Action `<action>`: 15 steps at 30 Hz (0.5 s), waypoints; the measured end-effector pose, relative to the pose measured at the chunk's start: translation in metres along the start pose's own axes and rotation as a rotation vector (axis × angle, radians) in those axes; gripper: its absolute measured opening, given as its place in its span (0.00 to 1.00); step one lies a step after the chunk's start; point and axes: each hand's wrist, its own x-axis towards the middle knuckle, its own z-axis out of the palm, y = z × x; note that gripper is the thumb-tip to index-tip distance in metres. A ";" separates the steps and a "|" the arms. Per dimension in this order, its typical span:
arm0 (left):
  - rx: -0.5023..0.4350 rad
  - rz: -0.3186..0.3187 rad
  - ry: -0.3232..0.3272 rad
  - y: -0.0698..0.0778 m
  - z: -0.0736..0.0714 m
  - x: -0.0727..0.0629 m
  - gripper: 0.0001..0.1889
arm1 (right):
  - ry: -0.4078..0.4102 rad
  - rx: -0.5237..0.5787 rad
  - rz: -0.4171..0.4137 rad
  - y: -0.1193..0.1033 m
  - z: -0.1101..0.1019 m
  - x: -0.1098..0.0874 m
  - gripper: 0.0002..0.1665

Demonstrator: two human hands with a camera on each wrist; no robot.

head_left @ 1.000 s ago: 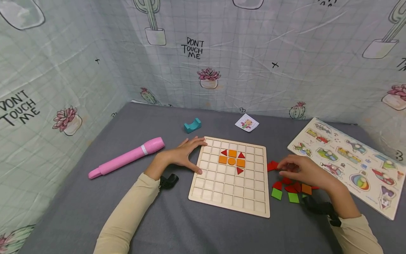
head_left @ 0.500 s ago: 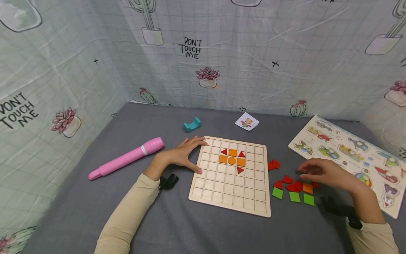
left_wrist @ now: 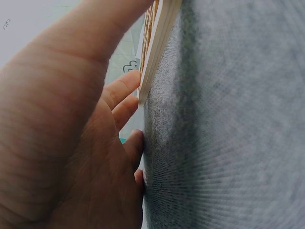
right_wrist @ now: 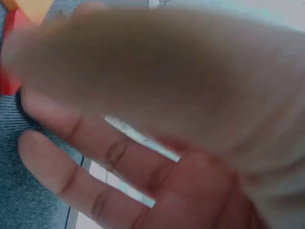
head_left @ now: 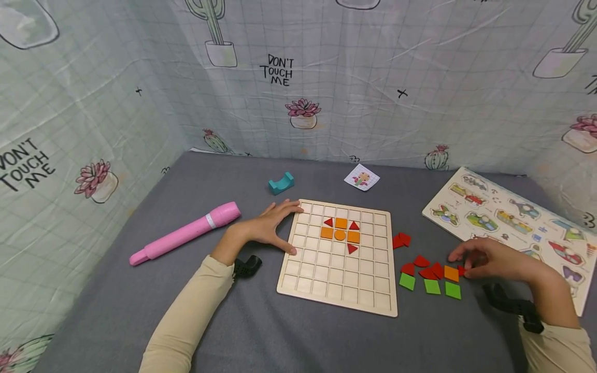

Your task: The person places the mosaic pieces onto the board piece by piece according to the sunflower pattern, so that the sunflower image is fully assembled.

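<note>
Close to us on the grey counter, two tan sleeves reach in, and each wrist has a black band. Next is the wood board, lying flat in the middle. To its right, three green squares lie in a row. Just behind them are an orange square and some red bits. The right hand is at the right end of this pile. Its grip is apart, with a gap between thumb and first finger. The thumb tip is right by one red bit, but I cannot tell if it touches. The left hand has its grip apart too, thumb and fingers spread along the board's left edge, touching it. Farther up the board sit three red triangles, an orange disc and three more orange squares. Off to the left lies a pink stick. Back on the right is a picture board. Past the wood board are a teal block and a little flower card. Behind everything hangs a cactus cloth.
</note>
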 end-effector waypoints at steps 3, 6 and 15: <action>-0.007 0.003 0.002 0.000 0.000 0.000 0.50 | 0.011 -0.025 0.000 0.001 0.001 0.001 0.17; -0.006 0.002 0.000 -0.001 0.000 0.000 0.50 | 0.021 -0.056 0.015 0.002 0.003 0.002 0.14; 0.005 -0.012 -0.005 0.002 -0.001 -0.001 0.50 | 0.172 -0.217 0.016 -0.002 0.009 0.008 0.11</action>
